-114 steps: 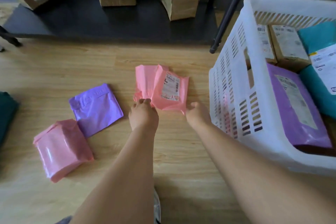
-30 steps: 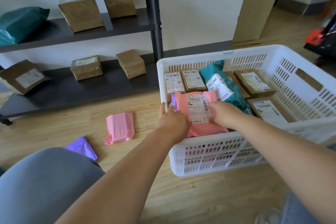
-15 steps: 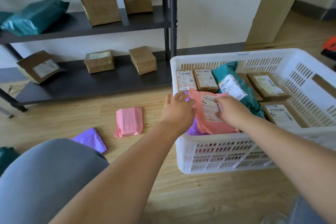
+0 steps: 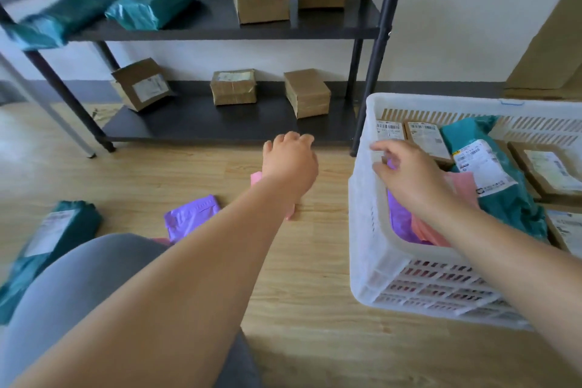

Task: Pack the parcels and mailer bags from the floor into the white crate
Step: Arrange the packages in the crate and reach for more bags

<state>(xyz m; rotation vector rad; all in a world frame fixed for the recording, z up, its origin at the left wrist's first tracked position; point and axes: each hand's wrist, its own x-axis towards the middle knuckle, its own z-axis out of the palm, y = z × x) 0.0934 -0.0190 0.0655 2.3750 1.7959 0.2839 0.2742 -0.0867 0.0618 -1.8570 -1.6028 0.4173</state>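
I logged: left hand (image 4: 291,164) loose, empty, above the floor's pink mailer (image 4: 256,179); right hand (image 4: 409,176) relaxed, empty, over white crate (image 4: 365,214).

A purple mailer bag (image 4: 192,219) is glowing against pale wood-grain floor (image 4: 315,309), the slotted crate (image 4: 368,230) is showing white, and teal bags (image 4: 154,0) are shining on a black shelf (image 4: 220,30).
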